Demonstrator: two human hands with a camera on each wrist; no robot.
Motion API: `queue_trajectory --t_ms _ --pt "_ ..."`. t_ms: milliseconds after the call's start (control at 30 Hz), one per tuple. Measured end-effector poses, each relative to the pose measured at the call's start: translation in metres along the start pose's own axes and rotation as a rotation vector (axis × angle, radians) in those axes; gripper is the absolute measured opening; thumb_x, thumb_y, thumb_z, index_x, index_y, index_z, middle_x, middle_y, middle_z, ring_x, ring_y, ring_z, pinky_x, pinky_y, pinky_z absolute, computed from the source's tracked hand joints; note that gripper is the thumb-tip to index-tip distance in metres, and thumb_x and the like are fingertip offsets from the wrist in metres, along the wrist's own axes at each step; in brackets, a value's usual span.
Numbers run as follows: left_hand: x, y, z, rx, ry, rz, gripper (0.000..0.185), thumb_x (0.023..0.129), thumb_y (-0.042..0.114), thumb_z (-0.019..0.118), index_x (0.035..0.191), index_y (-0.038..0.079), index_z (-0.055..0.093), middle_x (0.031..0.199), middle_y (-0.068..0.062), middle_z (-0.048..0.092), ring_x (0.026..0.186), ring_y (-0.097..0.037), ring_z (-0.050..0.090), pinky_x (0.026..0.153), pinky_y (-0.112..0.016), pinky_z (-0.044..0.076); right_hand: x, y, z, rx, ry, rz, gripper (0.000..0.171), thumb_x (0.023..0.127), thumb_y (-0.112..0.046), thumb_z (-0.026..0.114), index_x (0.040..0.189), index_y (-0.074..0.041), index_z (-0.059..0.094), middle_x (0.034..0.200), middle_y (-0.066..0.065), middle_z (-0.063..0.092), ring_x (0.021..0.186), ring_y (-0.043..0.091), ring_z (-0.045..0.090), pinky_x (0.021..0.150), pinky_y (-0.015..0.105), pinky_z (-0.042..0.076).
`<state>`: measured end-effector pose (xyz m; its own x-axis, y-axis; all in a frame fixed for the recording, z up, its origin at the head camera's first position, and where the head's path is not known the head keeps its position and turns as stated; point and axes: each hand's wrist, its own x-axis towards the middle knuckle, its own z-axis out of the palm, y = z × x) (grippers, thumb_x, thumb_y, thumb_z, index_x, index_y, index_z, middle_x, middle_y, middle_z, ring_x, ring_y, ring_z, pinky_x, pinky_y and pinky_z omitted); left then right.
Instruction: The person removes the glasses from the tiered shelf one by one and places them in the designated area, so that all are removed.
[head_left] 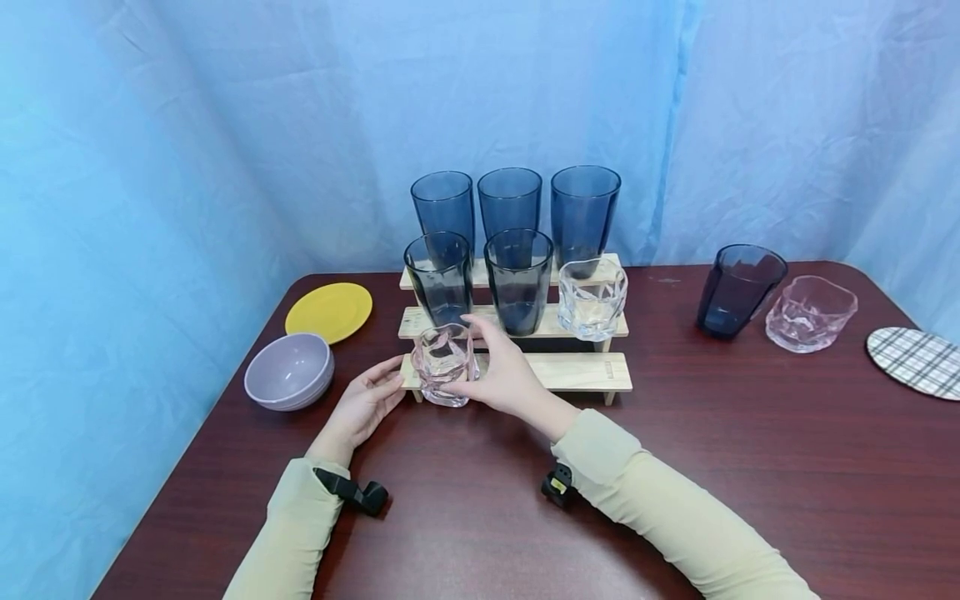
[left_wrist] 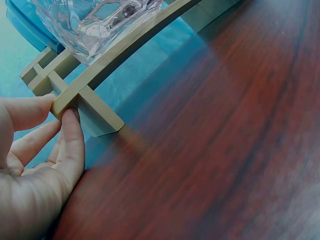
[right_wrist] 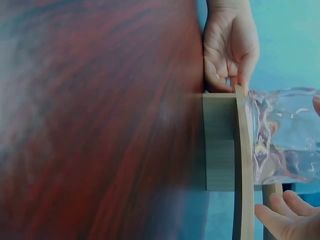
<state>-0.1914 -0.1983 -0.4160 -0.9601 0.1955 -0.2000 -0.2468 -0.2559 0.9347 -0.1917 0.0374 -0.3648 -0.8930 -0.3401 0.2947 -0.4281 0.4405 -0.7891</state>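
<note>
Stepped rack [head_left: 577, 371] mid-table: three tumblers [head_left: 510, 204] on far step, two tumblers [head_left: 517, 279] and a short glass [head_left: 592, 298] on middle, another glass [head_left: 444, 364] near-left. Bowl [head_left: 288, 371], plate [head_left: 328, 312] left — two glasses [head_left: 772, 304], coaster [head_left: 917, 360] right.

Clear pinkish glass [head_left: 444, 364], pale wood rack [head_left: 585, 372], dark blue tumblers [head_left: 511, 205], yellow plate [head_left: 328, 312], lilac bowl [head_left: 288, 371], plaid coaster [head_left: 917, 361], reddish-brown table [head_left: 750, 467].

Five tall blue tumblers [head_left: 510, 208] stand on the upper steps, three on top, two below, and a clear wavy glass [head_left: 592, 298] sits on the middle step at the right end. Left on the brown table [head_left: 750, 467] lies a yellow plate [head_left: 328, 311], a grey bowl [head_left: 289, 372] just in front of it. Over right, a dark blue glass [head_left: 738, 289] stands just beside a pinkish glass [head_left: 810, 313], with a checked coaster [head_left: 917, 361] near the edge.
</note>
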Motion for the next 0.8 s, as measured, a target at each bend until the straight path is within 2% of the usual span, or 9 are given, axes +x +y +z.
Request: queue_trajectory --t_ms 267,467,800 --pt "0.0 0.001 0.001 0.0 -0.005 0.002 0.054 0.097 -0.004 0.042 0.148 -0.003 0.022 0.096 0.006 0.058 0.085 -0.001 0.06 0.08 -0.015 0.049 0.001 -0.007 0.01 0.046 -0.031 0.014 0.091 0.066 -0.024 0.087 0.141 -0.011 0.037 0.124 0.012 0.056 0.114 0.023 0.054 0.098 0.041 0.043" --pt "0.0 0.001 0.001 0.004 -0.005 0.001 0.055 0.097 -0.004 0.042 0.148 -0.003 0.021 0.096 0.005 0.058 0.085 -0.001 0.06 0.079 -0.015 0.049 0.001 -0.008 0.013 0.071 -0.021 0.022 0.09 0.066 -0.023 0.087 0.141 -0.012 0.037 0.125 0.014 0.055 0.114 0.023 0.055 0.096 0.041 0.044" --pt "0.0 0.0 0.001 0.011 0.007 0.0 0.054 0.098 -0.002 0.043 0.148 -0.003 0.022 0.096 0.005 0.057 0.084 -0.001 0.059 0.078 -0.014 0.049 -0.001 -0.009 0.013 0.049 -0.002 0.036 0.086 0.067 -0.024 0.086 0.139 -0.014 0.039 0.123 0.011 0.059 0.111 0.023 0.057 0.093 0.041 0.047"
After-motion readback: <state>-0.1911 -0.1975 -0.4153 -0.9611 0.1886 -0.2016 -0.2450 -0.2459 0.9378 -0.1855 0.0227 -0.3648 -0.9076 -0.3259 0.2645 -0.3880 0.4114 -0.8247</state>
